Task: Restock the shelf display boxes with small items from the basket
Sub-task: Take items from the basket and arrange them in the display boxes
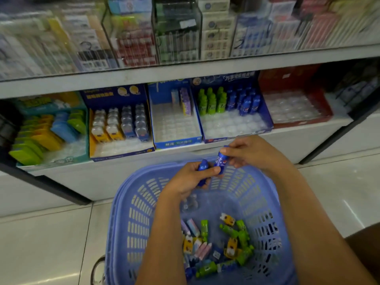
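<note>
While the loose stock lies nearest, in the bottom of the blue slotted plastic basket, a heap of small green, yellow and pastel plastic novelty pieces, both hands work above the basket's far rim. The left hand curls round one small blue bottle-shaped plastic piece. The right hand pinches a second blue bottle piece between thumb and fingertips, tilted, just beside the first.

These pieces look light, rigid and smooth, so probably a little slippery. A pinch across the body seems best, leaving the base free to seat in a tray pocket.

Directly beyond the basket, on the low shelf, stands the dark blue cardboard display box. Green bottles and blue bottles are ranked at its back, and its front pockets are bare. To the left of it, still beyond the basket, sits a blue-walled box with a white tray; to the right, a red box.

The box's front lip and the standing rows are what could be knocked, and the white upper shelf edge overhangs the reach.
</note>
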Demonstrator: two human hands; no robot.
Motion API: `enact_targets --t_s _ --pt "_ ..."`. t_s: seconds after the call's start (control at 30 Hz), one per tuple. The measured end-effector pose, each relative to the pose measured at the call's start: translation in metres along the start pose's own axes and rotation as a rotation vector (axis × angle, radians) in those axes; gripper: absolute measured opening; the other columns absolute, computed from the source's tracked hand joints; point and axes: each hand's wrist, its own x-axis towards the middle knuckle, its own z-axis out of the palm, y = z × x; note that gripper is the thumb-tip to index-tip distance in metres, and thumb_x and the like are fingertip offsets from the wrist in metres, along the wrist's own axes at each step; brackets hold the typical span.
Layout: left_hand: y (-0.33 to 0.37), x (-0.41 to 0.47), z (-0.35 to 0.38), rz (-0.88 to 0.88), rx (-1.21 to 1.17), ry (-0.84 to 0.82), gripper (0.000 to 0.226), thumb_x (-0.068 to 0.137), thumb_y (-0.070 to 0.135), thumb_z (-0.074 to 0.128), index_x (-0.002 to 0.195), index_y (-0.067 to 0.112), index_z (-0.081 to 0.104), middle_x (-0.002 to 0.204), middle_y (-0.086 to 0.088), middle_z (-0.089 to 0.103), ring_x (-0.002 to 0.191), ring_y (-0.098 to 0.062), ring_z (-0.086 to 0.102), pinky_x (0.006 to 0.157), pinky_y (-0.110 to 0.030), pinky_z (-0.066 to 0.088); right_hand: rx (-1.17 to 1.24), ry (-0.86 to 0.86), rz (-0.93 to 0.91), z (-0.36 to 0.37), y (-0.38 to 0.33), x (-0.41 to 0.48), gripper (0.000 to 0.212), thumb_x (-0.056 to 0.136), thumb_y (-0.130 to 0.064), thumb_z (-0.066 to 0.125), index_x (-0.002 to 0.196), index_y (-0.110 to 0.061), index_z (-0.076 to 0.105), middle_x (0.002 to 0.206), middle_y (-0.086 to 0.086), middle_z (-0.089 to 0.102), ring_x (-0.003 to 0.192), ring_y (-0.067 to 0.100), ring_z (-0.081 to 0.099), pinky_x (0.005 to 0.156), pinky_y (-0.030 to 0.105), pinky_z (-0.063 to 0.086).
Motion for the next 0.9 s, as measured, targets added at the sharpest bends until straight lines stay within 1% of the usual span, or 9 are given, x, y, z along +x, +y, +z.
enact_targets --t_s 0.1,0.17,0.27,0.4,0.47,0.57,0.67,0.77,0.9 --pt "0.012 0.000 0.007 0.032 -0.062 -0.001 0.009 0.088 0.017 0.064 0.093 0.013 0.070 0.081 -0.002 0.073 0.055 -0.005 0.044 0.052 -0.017 0.039 0.073 0.056 -0.073 -0.009 -0.008 -0.007 0.010 0.079 -0.015 0.073 0.086 -0.012 0.066 0.085 0.014 0.070 0.066 0.015 0.065 0.060 0.024 0.055" --pt "0.019 0.001 0.011 0.060 -0.077 0.003 0.013 0.089 0.017 0.063 0.097 0.010 0.070 0.082 -0.003 0.073 0.054 -0.005 0.046 0.050 -0.017 0.040 0.036 0.100 -0.122 -0.013 -0.012 -0.008 0.011 0.079 -0.015 0.074 0.087 -0.014 0.067 0.082 0.011 0.070 0.065 0.014 0.067 0.059 0.021 0.056" --pt "0.028 0.006 0.019 0.095 -0.065 0.082 0.011 0.090 0.021 0.063 0.096 0.014 0.069 0.079 0.000 0.073 0.053 -0.006 0.048 0.049 -0.018 0.043 0.005 0.174 -0.165 -0.025 -0.017 -0.003 0.011 0.078 -0.013 0.074 0.086 -0.012 0.066 0.079 0.010 0.069 0.066 0.018 0.067 0.064 0.024 0.057" --pt "0.037 0.011 0.028 0.106 -0.074 0.192 0.025 0.091 0.040 0.057 0.096 0.017 0.066 0.072 0.006 0.070 0.053 -0.005 0.052 0.052 -0.020 0.047 -0.085 0.488 -0.271 -0.059 -0.021 0.026 0.019 0.078 -0.021 0.075 0.093 -0.014 0.065 0.080 0.004 0.065 0.067 0.013 0.062 0.069 0.027 0.052" --pt "0.042 0.013 0.034 0.085 -0.150 0.218 0.032 0.094 0.044 0.051 0.094 0.016 0.065 0.070 0.003 0.068 0.056 -0.007 0.055 0.051 -0.021 0.048 -0.201 0.566 -0.353 -0.070 -0.026 0.046 0.020 0.079 -0.024 0.075 0.093 -0.015 0.064 0.076 -0.001 0.061 0.067 0.010 0.058 0.068 0.026 0.049" --pt "0.051 0.015 0.043 0.013 -0.320 0.244 0.037 0.099 0.040 0.041 0.088 0.012 0.061 0.070 -0.005 0.063 0.058 -0.013 0.053 0.045 -0.021 0.046 -0.373 0.526 -0.400 -0.073 -0.028 0.075 0.023 0.080 -0.022 0.073 0.097 -0.008 0.064 0.081 0.006 0.063 0.069 0.012 0.052 0.063 0.022 0.041" --pt "0.057 0.017 0.046 -0.032 -0.423 0.229 0.040 0.102 0.033 0.033 0.086 0.009 0.060 0.068 -0.006 0.061 0.057 -0.014 0.053 0.044 -0.022 0.047 -0.519 0.461 -0.398 -0.073 -0.027 0.095 0.028 0.083 -0.023 0.070 0.105 -0.006 0.064 0.097 0.012 0.068 0.083 0.017 0.056 0.067 0.016 0.036" --pt "0.058 0.018 0.043 -0.021 -0.488 0.207 0.039 0.102 0.025 0.029 0.088 0.007 0.061 0.075 -0.010 0.060 0.063 -0.017 0.056 0.049 -0.024 0.051 -0.636 0.413 -0.380 -0.074 -0.031 0.105 0.028 0.085 -0.025 0.068 0.106 -0.008 0.063 0.103 0.011 0.068 0.102 0.026 0.057 0.084 0.032 0.046" --pt "0.055 0.016 0.038 0.014 -0.552 0.159 0.035 0.101 0.016 0.030 0.095 0.002 0.061 0.081 -0.011 0.059 0.070 -0.020 0.056 0.057 -0.027 0.056 -0.780 0.360 -0.360 -0.078 -0.039 0.106 0.029 0.085 -0.027 0.068 0.105 -0.007 0.062 0.104 0.014 0.068 0.107 0.029 0.054 0.089 0.041 0.046"
